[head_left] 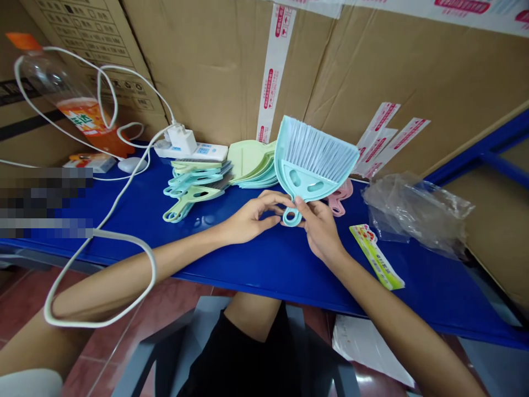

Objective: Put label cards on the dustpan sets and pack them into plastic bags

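A light-blue hand brush (316, 150) with grey-white bristles lies nested in a matching mini dustpan (281, 157), bristles up and away from me. My right hand (324, 229) grips the handle end, thumb on top beside the hanging hole. From the left, my left hand (254, 218) pinches the same handle with its fingertips. Just beyond my left hand are a pile of green and blue brushes (192, 196) and a stack of green and blue dustpans (252, 157). Pink handles (341, 198) show partly behind the held set.
A clear plastic bag (413, 207) and a yellow-green label card (376, 256) lie on the blue table (264, 270) at right. On the left are a power strip (210, 150), a white cable (124, 193) looping over my left forearm, and an orange drink bottle (85, 110). Cardboard boxes (215, 66) stand behind.
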The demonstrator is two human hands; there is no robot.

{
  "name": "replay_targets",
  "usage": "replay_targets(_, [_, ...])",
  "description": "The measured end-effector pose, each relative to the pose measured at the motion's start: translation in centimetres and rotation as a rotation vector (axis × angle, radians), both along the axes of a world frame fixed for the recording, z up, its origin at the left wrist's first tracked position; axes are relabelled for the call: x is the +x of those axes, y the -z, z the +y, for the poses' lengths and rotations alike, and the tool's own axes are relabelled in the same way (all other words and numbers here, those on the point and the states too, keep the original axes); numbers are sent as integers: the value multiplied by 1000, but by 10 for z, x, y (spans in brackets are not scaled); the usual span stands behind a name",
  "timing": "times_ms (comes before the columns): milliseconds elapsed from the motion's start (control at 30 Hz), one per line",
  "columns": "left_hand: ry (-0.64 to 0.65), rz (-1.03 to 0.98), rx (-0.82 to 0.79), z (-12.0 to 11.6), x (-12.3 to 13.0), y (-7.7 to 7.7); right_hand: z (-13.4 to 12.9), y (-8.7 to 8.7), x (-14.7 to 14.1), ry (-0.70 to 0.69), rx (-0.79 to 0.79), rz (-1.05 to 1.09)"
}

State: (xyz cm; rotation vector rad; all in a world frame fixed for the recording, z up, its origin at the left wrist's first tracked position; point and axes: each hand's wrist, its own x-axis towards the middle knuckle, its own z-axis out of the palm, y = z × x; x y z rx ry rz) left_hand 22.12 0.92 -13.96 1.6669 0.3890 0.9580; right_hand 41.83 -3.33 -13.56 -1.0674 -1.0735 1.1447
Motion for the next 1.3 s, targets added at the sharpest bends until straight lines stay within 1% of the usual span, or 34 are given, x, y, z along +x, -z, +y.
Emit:
replay_targets(67, [6, 6, 61, 1, -3, -3, 6, -6, 12, 74, 45, -19])
replay_targets(133, [-27, 0, 89, 4, -5, -5, 13, -14, 31, 190, 129, -56])
replay_targets(200, [-86, 4, 79, 9, -7, -5, 18, -23, 57, 332, 240, -90])
replay_targets(267, [-158, 15, 43, 15, -9, -1, 22, -32, 83, 442, 332, -112])
replay_targets(333, [-229, 9, 9, 22, -10, 3, 24, -37, 103, 493, 342, -115])
replay_targets(400, [-284, -2, -12, 27, -10, 8, 27, -39, 114, 509, 297, -103])
replay_targets(500, [-328, 11, -32, 31, -9, 11, 31, -38, 112, 513, 232, -89])
replay_targets(633, [-374, 43, -59, 31, -8, 10, 32, -36, 95, 518, 167, -107])
replay_targets(733, [-392, 64, -75, 32, -8, 9, 26, -35, 84, 462, 126, -140])
replay_targets(833, [-409, 80, -74, 33, -8, 10, 21, -33, 83, 429, 116, -230])
replay_targets(900, [-421, 84, -71, 33, -8, 10, 20, -31, 89, 434, 124, -363])
replay_targets(933, [-423, 86, -68, 33, -8, 10, 20, -30, 93, 451, 129, -486])
replay_targets(1000, [-420, 91, -60, 33, -8, 10, 20, -28, 102, 506, 117, -843])
replay_targets(1067, [-419, 96, -56, 33, -8, 10, 19, -26, 107, 531, 55, -1229])
replay_targets(1133, [-424, 101, -56, 33, -8, 11, 16, -25, 105, 513, -35, -1496])
replay_targets(1200, [-425, 109, -57, 32, -7, 12, 11, -26, 97, 491, -87, -1650])
replay_targets(1300, [-422, 121, -55, 32, -7, 13, 6, -27, 83, 493, -88, -1767])
